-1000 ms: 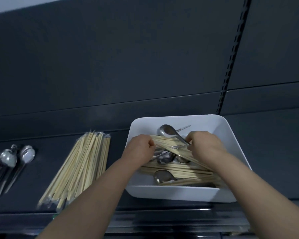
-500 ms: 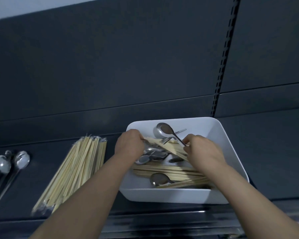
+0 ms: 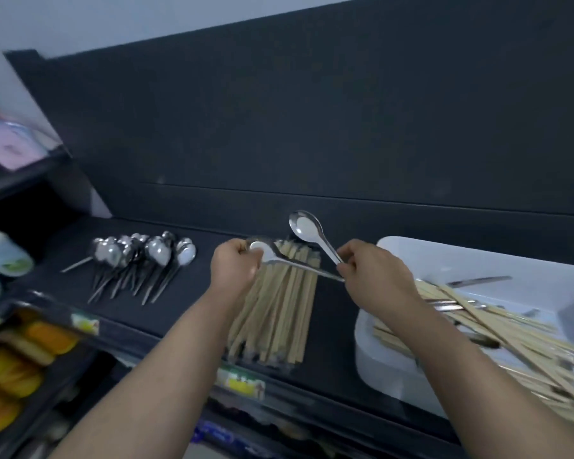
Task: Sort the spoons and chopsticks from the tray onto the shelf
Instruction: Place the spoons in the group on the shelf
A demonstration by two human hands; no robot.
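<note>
- Since half a second ago both hands have come up out of the white tray [image 3: 411,250] and swung left, each bringing a spoon, and now hang over the laid-out chopsticks.
- The upper spoon [image 3: 304,226] is pinched by its handle end in the right hand [image 3: 375,276], bowl raised toward the back of the shelf [image 3: 332,326]; the fingers [image 3: 343,270] are closed tight on it.
- The lower spoon [image 3: 265,251] lies nearly level between the hands: its bowl sits in the curled left hand [image 3: 234,270], and its handle tip reaches the right hand's fingers. Whether the right hand also grips that tip, I cannot tell.
- Beneath the hands, the sorted chopsticks [image 3: 275,313] lie in a bundle running from mid-shelf to the front edge.
- Further toward the left end of the shelf, a heap of sorted spoons [image 3: 143,256] lies with bowls toward the back and handles toward the front.
- The tray stands at the right end, holding loose chopsticks [image 3: 494,329] and some metal handles.
- Below the front edge, blurred yellow packages [image 3: 17,369] sit on a lower level.
</note>
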